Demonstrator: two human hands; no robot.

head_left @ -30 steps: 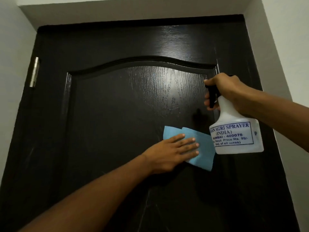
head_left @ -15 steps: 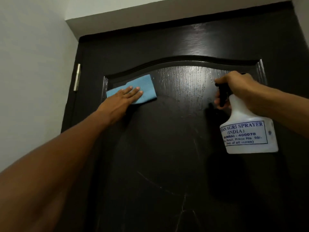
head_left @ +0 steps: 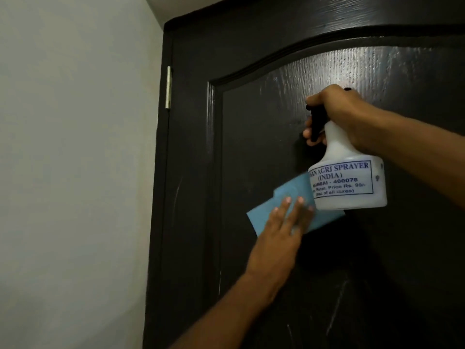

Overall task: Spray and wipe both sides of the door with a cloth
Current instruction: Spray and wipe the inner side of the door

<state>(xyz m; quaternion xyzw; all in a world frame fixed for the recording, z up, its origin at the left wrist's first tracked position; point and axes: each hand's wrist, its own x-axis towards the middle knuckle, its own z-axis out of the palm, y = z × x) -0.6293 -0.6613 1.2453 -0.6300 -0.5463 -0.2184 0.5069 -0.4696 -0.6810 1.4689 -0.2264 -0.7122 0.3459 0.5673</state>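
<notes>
A dark, wood-grained door (head_left: 264, 122) with an arched panel fills the right of the view, and its upper panel glistens with wet streaks. My left hand (head_left: 284, 227) presses a light blue cloth (head_left: 274, 200) flat against the panel with straight fingers. My right hand (head_left: 337, 114) grips the black trigger head of a white spray bottle (head_left: 349, 182) with a blue printed label. The bottle hangs in front of the door, just above and right of the cloth, and covers part of it.
A white wall (head_left: 75, 172) runs along the left of the door frame. A metal hinge (head_left: 168, 87) sits on the door's left edge near the top. Pale scratch marks (head_left: 337, 306) show on the lower panel.
My left hand has slid the cloth from the panel's upper left corner down and right to the middle, under the bottle. The view has swung left, showing more wall.
</notes>
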